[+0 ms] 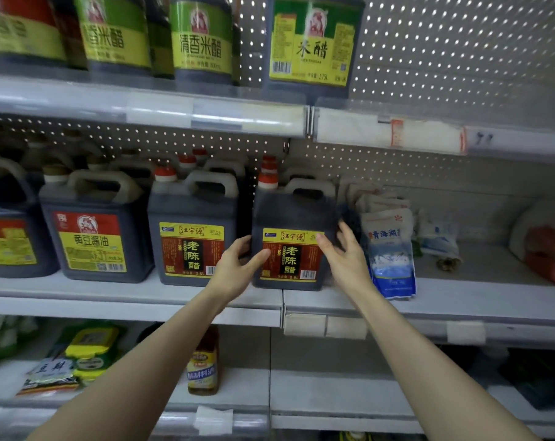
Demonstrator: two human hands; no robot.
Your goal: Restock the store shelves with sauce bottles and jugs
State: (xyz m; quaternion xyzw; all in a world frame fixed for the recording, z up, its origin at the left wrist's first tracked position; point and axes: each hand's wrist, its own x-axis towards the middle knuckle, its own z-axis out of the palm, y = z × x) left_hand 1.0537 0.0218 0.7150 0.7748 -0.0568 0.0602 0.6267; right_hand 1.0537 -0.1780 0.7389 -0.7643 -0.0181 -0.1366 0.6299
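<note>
A dark vinegar jug [295, 214] with a red cap, a white handle and a yellow-and-red label stands on the middle shelf [142, 297], near the joint between two shelf sections. My left hand [234, 272] grips its left lower corner, with the thumb on the label front and the fingers round the side. My right hand [346, 259] touches the jug's right side with straight, spread fingers, thumb on the label's upper right corner. An identical jug [190, 237] stands just to the left.
Soy sauce jugs [91, 237] fill the middle shelf further left. White-and-blue salt bags [389, 253] lean right beside the held jug, with a red packet [546, 249] at far right. Green-labelled vinegar jugs [311, 43] line the upper shelf. A small bottle [203, 364] and packets lie below.
</note>
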